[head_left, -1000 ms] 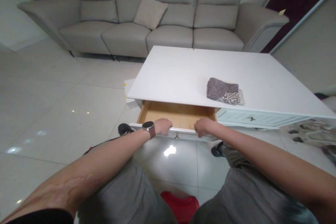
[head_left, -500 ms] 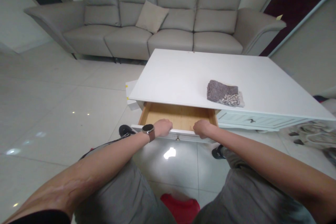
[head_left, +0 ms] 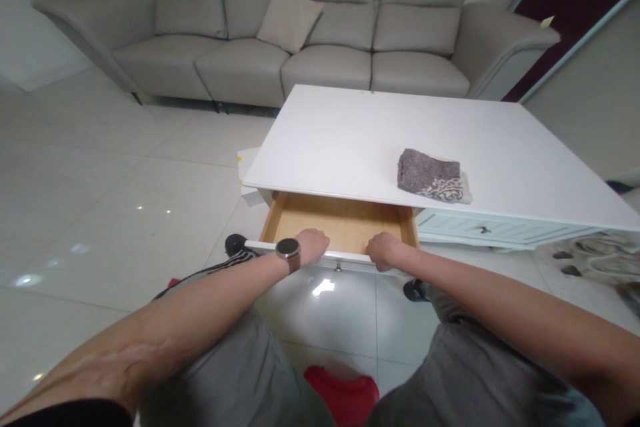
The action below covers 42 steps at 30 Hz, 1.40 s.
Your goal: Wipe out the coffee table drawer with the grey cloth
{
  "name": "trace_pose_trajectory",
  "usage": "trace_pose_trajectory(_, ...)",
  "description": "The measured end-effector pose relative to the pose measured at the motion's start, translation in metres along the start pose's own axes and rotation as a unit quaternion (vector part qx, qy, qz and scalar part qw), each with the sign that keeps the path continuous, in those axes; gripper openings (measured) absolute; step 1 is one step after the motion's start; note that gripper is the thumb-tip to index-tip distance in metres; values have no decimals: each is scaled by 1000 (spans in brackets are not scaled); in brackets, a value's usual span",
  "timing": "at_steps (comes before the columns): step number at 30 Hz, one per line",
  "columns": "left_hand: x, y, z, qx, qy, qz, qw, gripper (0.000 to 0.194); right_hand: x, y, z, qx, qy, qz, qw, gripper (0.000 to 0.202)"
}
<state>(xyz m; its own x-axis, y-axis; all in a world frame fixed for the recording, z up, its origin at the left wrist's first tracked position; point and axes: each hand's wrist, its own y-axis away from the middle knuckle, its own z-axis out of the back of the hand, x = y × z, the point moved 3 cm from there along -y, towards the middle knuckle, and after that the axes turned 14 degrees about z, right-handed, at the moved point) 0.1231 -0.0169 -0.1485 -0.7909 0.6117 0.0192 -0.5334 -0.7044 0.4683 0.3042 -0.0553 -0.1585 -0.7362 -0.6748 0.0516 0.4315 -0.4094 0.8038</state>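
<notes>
A wooden drawer (head_left: 345, 217) with a white front is pulled out of the white coffee table (head_left: 350, 140); its visible floor is bare. My left hand (head_left: 313, 245), below a wrist with a watch (head_left: 289, 250), is closed over the top edge of the drawer front, left of the small knob (head_left: 339, 267). On the other side of the knob, my right hand (head_left: 384, 251) grips the same edge, its fingers curled. A folded grey patterned towel (head_left: 433, 175) lies on the tabletop, apart from both hands.
Behind the table stands a long grey sofa (head_left: 240, 67) with a beige cushion (head_left: 290, 19). A second, closed drawer (head_left: 500, 229) is to the right. A white box (head_left: 249, 177) sits by the table's left side. Something red (head_left: 345, 397) lies between my legs.
Both hands keep their hold on the drawer front, and the drawer seems to stand about as far out. The view has tilted slightly downward and come a little closer.
</notes>
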Motion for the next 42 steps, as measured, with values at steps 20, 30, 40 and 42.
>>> trace_pose_trajectory(20,-19,27,-14,28,-62,-75,995,23,35,-1,-20,37,-9,44,998,42)
trace_pose_trajectory(30,-31,31,-33,92,-47,-85,991,35,66,-8,-35,74,-13,88,993,36)
trace_pose_trajectory(40,-32,36,-27,97,-54,-92,990,32,72,-1,-25,114,-24,101,988,37)
trace_pose_trajectory(42,-33,37,-25,88,-51,-91,991,32,60,7,-10,107,-87,144,980,36)
